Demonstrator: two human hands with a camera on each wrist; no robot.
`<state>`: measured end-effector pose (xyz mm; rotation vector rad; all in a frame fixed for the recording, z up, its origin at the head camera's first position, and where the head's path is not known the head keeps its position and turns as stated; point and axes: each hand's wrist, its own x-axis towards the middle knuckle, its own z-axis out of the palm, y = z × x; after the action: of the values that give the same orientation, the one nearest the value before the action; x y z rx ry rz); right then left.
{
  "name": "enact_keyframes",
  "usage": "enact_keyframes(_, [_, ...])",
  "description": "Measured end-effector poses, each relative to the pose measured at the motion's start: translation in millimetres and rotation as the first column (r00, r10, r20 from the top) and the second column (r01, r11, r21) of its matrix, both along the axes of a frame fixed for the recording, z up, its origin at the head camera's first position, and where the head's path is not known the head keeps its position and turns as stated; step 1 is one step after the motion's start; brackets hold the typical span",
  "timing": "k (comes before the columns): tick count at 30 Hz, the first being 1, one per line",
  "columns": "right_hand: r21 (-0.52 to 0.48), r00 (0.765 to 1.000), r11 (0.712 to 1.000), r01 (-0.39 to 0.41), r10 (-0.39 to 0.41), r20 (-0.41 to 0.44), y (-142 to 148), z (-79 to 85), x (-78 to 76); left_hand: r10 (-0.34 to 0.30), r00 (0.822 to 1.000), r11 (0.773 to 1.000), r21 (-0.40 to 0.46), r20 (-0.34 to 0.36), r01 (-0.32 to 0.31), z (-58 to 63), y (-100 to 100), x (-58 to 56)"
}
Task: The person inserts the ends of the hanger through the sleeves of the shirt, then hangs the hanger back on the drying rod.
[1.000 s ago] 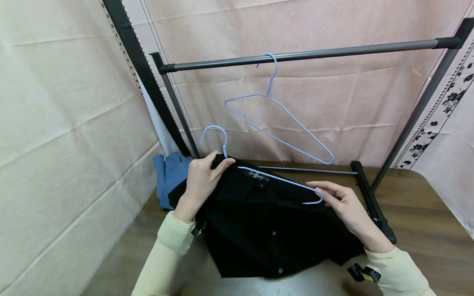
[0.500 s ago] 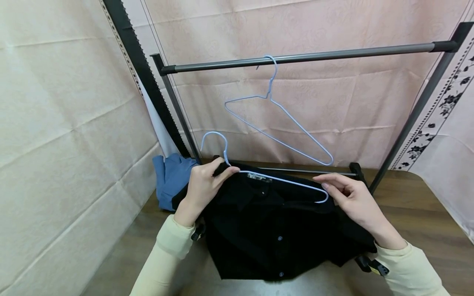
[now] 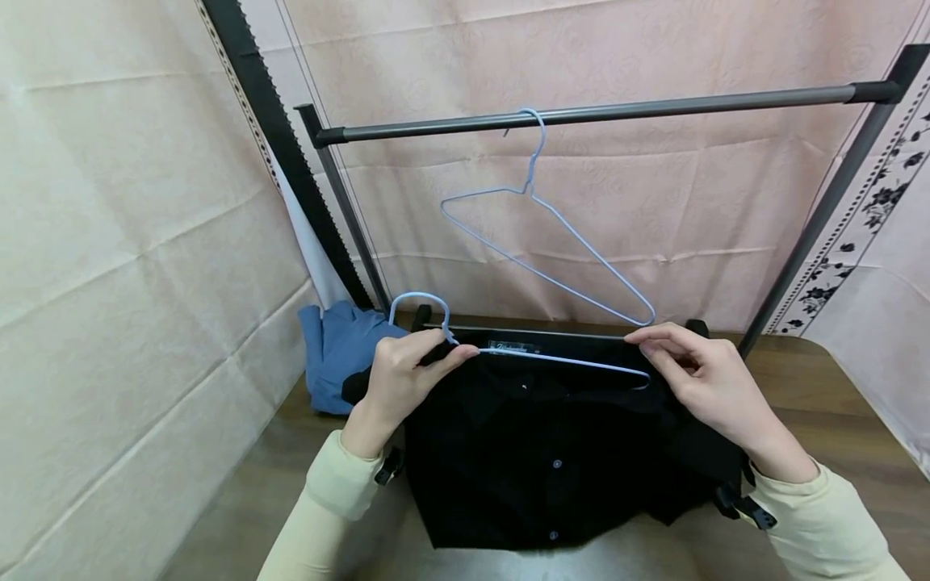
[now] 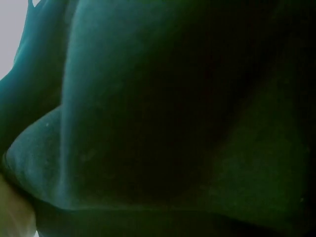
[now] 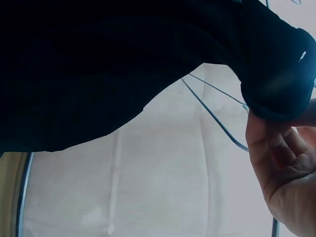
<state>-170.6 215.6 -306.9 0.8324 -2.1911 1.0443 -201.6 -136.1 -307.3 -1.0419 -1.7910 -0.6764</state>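
Observation:
A black buttoned shirt (image 3: 501,468) hangs between the two hands above the table, its neck label showing. A light-blue wire hanger (image 3: 567,358) lies at the neckline. Its left part is hidden in the cloth, and its right end shows inside the collar. My left hand (image 3: 403,371) pinches the hanger at the base of its hook together with the collar. My right hand (image 3: 701,383) pinches the shirt's upper edge on the right, just beyond the hanger's end. The right wrist view shows those fingers (image 5: 259,143) on the dark cloth; dark cloth (image 4: 148,123) fills most of the left wrist view.
A second blue hanger (image 3: 542,135) hangs on the grey bar (image 3: 676,105) of a garment rack behind the shirt. Folded blue clothing (image 3: 327,347) lies at the left. The rack stands on a wooden table (image 3: 821,403), with pale curtains at the back and sides.
The held hanger's hook has dropped and tilted lower. My right hand has left the hanger's end, shifted right, and holds the shirt's edge. The collar has opened wider.

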Motion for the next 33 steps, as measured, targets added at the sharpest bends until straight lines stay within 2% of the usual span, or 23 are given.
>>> enact_keyframes(8, [0.039,0.994,0.996,0.075,-0.071,-0.079,3,3.7,-1.1,-0.034,0.999,0.999,-0.003,0.036,0.034,-0.9,3,2.5])
enact_keyframes(12, [0.051,0.988,0.996,0.073,-0.065,-0.142,4,5.9,-1.9,-0.022,1.0,1.0,-0.017,0.017,0.022,-0.4,4,5.0])
enact_keyframes(14, [0.03,0.979,0.998,0.056,-0.049,-0.197,1,9.6,0.4,-0.011,1.0,0.998,-0.066,-0.002,0.011,-1.6,6,5.9])
enact_keyframes(17, [-0.014,0.953,1.0,0.01,-0.014,-0.302,-6,19.5,7.6,0.013,0.999,0.987,-0.158,-0.04,-0.019,-6.0,11,6.9])
enact_keyframes(19, [-0.043,0.933,0.999,-0.02,0.003,-0.36,-14,28.3,14.2,0.023,0.999,0.981,-0.19,-0.043,-0.031,-10.2,14,6.5])
enact_keyframes(21, [-0.056,0.917,0.998,-0.036,0.011,-0.4,-20,35.3,18.9,0.033,0.999,0.983,-0.179,-0.03,-0.038,-13.8,16,5.9])
enact_keyframes(25, [-0.075,0.904,0.996,-0.041,0.005,-0.427,-30,44.4,27.3,0.033,0.999,0.989,-0.147,0.018,-0.03,-16.4,18,4.3])
enact_keyframes(29, [-0.094,0.882,0.994,-0.053,0.002,-0.47,-40,43.0,35.3,0.063,0.997,0.986,-0.158,0.033,-0.057,-16.6,20,3.3])
enact_keyframes(33, [-0.101,0.825,0.984,-0.145,0.064,-0.562,-54,31.5,42.2,0.095,0.995,0.987,-0.13,0.038,-0.089,-17.5,21,0.1])
